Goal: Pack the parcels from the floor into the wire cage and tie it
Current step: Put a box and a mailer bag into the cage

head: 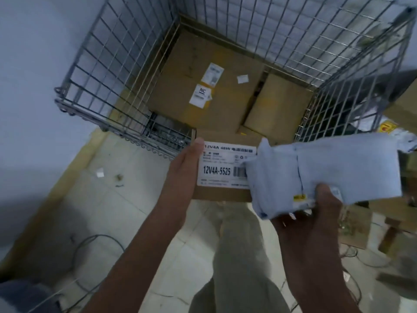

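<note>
Head view looked down past my two forearms to the wire cage (117, 71), which stood open-topped against a pale wall. My left hand (182, 168) gripped a small cardboard box (223, 195) by its left side, thumb lying up along the edge of its white label (222, 166), which read 12V4A-5525 beside a barcode. I held the box just at the cage's near edge, level with the top of the low front mesh. My right hand (316, 213) pinched a soft, pale blue mailer bag (338, 175) from below, thumb pressed on its lower edge near a small yellow sticker; the bag was creased and its left end overlapped the right part of the box label.

Inside the cage, a large brown carton (191, 71) lay flat on the bottom with three white labels on its top, one marked NC. A second, narrower carton (279, 105) sat just to its right, a dark gap between them. Below my arms I could see my light trousers (237, 256) and the tiled floor (126, 206), where a scrap of white paper and some small debris lay. A thin cable (99, 240) looped across the tiles at lower left. More cardboard and a few parcels lay to the right of the cage, partly blurred.
</note>
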A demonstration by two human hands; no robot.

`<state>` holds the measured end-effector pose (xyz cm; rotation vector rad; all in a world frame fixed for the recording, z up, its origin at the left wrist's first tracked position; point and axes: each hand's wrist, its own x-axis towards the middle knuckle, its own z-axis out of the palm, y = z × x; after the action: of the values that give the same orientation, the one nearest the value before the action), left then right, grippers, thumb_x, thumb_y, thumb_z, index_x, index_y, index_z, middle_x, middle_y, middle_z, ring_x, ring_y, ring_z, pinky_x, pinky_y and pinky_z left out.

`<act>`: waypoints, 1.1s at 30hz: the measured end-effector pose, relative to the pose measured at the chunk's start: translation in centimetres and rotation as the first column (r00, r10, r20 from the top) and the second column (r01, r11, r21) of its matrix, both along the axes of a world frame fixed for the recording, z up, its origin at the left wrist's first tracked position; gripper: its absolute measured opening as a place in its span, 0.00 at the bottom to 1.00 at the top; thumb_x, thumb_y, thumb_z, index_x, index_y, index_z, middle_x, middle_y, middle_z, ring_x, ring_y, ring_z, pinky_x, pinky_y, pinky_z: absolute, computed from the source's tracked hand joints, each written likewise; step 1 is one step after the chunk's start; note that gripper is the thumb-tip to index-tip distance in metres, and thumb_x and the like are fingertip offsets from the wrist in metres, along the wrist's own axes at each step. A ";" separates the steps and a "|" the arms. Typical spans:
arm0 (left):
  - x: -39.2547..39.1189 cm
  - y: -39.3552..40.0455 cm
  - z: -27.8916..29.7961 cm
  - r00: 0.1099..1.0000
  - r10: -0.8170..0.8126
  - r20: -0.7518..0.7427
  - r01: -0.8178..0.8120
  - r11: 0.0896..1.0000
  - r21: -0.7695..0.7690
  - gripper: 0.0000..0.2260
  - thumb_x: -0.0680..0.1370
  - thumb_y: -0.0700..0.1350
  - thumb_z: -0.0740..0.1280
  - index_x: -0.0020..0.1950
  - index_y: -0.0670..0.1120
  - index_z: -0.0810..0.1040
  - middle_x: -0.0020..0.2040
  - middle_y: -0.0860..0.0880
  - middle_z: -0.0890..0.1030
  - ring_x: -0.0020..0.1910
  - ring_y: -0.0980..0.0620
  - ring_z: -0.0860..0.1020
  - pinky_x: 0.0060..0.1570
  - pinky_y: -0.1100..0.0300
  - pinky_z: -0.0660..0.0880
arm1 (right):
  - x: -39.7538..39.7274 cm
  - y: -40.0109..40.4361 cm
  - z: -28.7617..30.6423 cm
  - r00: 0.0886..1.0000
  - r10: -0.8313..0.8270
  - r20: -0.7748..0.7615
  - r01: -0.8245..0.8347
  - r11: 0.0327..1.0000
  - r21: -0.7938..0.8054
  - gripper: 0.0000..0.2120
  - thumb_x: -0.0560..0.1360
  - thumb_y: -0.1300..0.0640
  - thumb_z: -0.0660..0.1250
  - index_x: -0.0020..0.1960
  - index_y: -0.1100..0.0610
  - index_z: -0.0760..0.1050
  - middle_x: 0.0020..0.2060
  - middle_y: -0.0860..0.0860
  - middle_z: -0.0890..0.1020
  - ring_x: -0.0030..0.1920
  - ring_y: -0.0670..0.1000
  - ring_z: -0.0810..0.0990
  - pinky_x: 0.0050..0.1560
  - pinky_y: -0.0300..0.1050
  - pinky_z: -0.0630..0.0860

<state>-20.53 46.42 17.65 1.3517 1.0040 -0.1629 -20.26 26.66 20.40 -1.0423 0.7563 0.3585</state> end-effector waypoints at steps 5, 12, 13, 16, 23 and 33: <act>3.4 7.7 -2.6 0.980 -0.189 -0.069 0.198 0.964 0.179 0.20 0.84 0.63 0.58 0.58 0.50 0.82 0.45 0.52 0.86 0.43 0.59 0.85 0.39 0.65 0.78 | 4.3 6.4 -1.1 0.998 0.048 -0.042 -0.047 0.998 0.031 0.17 0.83 0.46 0.58 0.69 0.46 0.76 0.61 0.49 0.84 0.63 0.55 0.82 0.61 0.59 0.80; 7.1 22.0 -7.7 0.882 -0.425 -0.203 0.455 0.656 0.602 0.18 0.82 0.65 0.53 0.59 0.56 0.75 0.50 0.54 0.80 0.48 0.52 0.81 0.49 0.46 0.80 | 10.6 15.8 -11.1 0.954 -0.019 -0.299 -0.012 0.995 -0.103 0.32 0.74 0.41 0.72 0.71 0.57 0.72 0.60 0.57 0.80 0.67 0.65 0.77 0.63 0.68 0.77; 7.8 23.9 -8.7 0.849 -0.464 -0.252 0.516 0.629 0.582 0.17 0.82 0.63 0.54 0.58 0.55 0.75 0.50 0.53 0.80 0.47 0.51 0.81 0.49 0.46 0.80 | 11.6 17.6 -12.5 0.939 -0.049 -0.340 0.008 0.993 -0.121 0.32 0.74 0.42 0.72 0.71 0.57 0.73 0.60 0.57 0.80 0.66 0.64 0.78 0.61 0.66 0.78; 10.0 28.0 -10.9 0.580 -0.640 -0.504 0.815 0.464 0.348 0.16 0.85 0.58 0.57 0.65 0.51 0.76 0.58 0.48 0.80 0.55 0.45 0.80 0.57 0.48 0.77 | 13.4 22.3 -17.5 0.857 -0.059 -0.512 0.031 0.998 -0.063 0.22 0.75 0.44 0.72 0.61 0.58 0.77 0.54 0.59 0.81 0.55 0.60 0.82 0.58 0.60 0.81; 13.9 32.7 -16.2 0.178 -0.758 -0.627 0.984 0.150 0.098 0.20 0.86 0.55 0.56 0.74 0.48 0.72 0.68 0.44 0.79 0.62 0.43 0.78 0.62 0.51 0.75 | 12.1 30.7 -32.5 0.698 0.032 -0.715 -0.076 0.997 -0.030 0.40 0.57 0.40 0.78 0.65 0.58 0.77 0.54 0.58 0.86 0.53 0.61 0.86 0.48 0.57 0.83; 13.7 37.4 -22.0 0.001 -0.780 -0.625 0.996 -0.054 0.068 0.24 0.85 0.59 0.54 0.79 0.50 0.64 0.69 0.45 0.77 0.64 0.41 0.77 0.61 0.48 0.76 | 13.3 38.5 -37.4 0.752 -0.072 -0.655 0.030 0.997 -0.074 0.13 0.80 0.48 0.68 0.55 0.58 0.78 0.33 0.51 0.86 0.30 0.50 0.84 0.32 0.45 0.81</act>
<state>-6.87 83.78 -4.39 2.4665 0.1220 -1.4515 -6.93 65.20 -16.95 -0.9438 1.4397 0.6794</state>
